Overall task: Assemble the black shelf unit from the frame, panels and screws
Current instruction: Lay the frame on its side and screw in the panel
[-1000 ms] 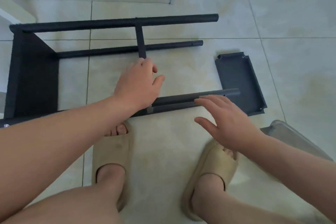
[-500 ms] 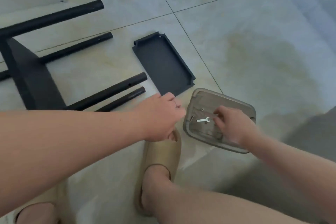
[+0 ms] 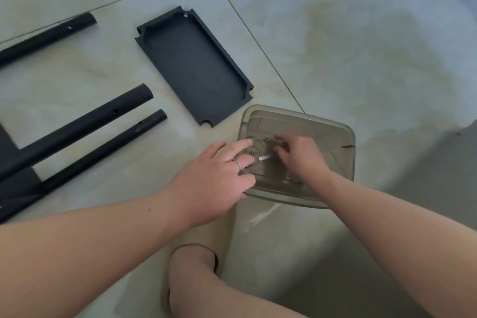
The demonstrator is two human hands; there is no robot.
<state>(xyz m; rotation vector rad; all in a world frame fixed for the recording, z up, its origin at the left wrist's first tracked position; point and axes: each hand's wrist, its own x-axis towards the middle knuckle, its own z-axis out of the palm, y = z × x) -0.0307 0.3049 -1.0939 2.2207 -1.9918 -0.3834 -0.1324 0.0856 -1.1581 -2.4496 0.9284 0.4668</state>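
When picking from the clear tray, steady its left rim with the left hand, fingers nearly straight, holding nothing, laid beside what look like screws. Cannot tell whether the right hand, fingers bent down at the small wrench, pinches it. Take 1 piece at a time, lifting straight up to avoid scattering. Just past the fingertips, 1 washer. Farther off, untouched: the black panel just beside the tray, then the frame tubes well left.
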